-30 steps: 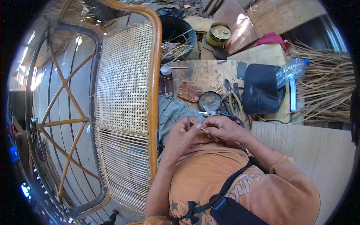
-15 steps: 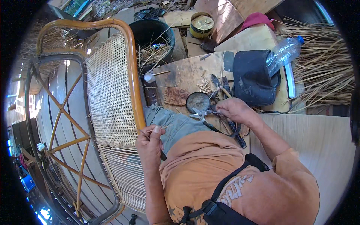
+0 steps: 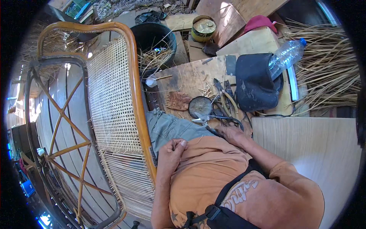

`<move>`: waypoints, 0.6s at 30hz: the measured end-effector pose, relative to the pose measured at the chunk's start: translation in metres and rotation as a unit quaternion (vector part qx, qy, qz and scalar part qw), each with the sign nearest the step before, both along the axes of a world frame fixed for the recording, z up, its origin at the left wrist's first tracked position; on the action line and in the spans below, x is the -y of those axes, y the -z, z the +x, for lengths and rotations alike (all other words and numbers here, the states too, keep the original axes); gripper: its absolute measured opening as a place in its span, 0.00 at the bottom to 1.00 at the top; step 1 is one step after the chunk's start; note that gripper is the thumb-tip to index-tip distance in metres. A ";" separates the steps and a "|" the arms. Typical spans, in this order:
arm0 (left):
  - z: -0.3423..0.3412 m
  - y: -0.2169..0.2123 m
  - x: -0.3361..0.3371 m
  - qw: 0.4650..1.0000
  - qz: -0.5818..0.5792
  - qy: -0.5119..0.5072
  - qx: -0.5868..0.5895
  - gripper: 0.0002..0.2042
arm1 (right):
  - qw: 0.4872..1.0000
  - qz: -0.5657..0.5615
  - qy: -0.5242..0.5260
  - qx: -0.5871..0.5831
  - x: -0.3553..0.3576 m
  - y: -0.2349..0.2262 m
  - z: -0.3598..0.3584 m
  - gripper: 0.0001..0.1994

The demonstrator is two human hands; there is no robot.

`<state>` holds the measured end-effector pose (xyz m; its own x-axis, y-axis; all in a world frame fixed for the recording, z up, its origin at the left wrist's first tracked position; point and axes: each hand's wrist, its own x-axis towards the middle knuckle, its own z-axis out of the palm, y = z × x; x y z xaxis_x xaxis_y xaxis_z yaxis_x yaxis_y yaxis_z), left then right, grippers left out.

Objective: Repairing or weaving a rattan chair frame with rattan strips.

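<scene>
The left hand [image 3: 172,149] is curled into a loose fist against the belly, thumb uppermost. The right hand [image 3: 233,134] reaches forward, palm down (fingertips hidden), its forearm bent across the body.

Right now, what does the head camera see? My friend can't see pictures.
A person in an orange shirt sits beside a woven cane chair back, left hand holding a thin dark tool, right hand resting by metal scissors on a cluttered wooden board.
</scene>
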<state>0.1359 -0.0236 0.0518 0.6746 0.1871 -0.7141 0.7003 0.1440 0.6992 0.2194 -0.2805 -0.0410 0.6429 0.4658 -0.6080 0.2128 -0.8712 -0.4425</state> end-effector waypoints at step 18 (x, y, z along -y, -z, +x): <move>-0.010 0.015 -0.008 0.999 -0.028 -0.032 0.007 0.12 | 0.978 -0.004 0.173 0.115 -0.039 -0.035 0.078 0.08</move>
